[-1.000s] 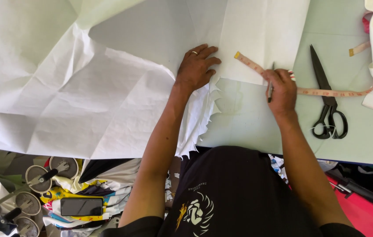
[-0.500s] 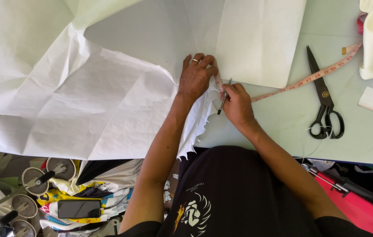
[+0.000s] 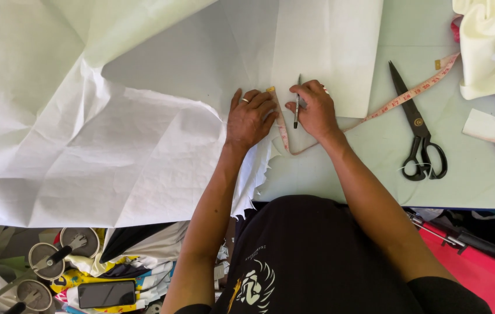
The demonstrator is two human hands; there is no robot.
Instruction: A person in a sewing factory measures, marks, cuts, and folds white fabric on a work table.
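L hand [image 3: 251, 118] lies flat, palm down, fingers [image 3: 257, 100] spread slightly apart, pressing on the big white paper sheet [image 3: 142, 151] and pinning the end of the tape measure [image 3: 375, 113] against it; ring on one finger. R hand [image 3: 316, 110] sits just beside it, to the right, fingers curled and clamped on a dark pen [image 3: 297, 107], which stands roughly upright in the frame w/ its lower tip on the paper near the tape. Tape runs from under the L fingertips down along the paper, bends below the R hand, then goes diagonally up-right across the pale green surface [image 3: 375, 168] toward the top right corner. Paper is creased and crumpled, covers most of the left and centre, w/ a folded flap up top; its lower edge near the L wrist looks jagged. Black-handled scissors [image 3: 419, 131] lie shut on the surface right of the R hand, well apart from it, blades pointing up-left. Cream and white cloth [image 3: 492, 46] bunched at the top right. Below the surface's edge, bottom left: a phone [image 3: 106, 293] w/ dark screen on colourful stuff, plus round metal-looking discs [image 3: 46, 261]. Person wears a black top.
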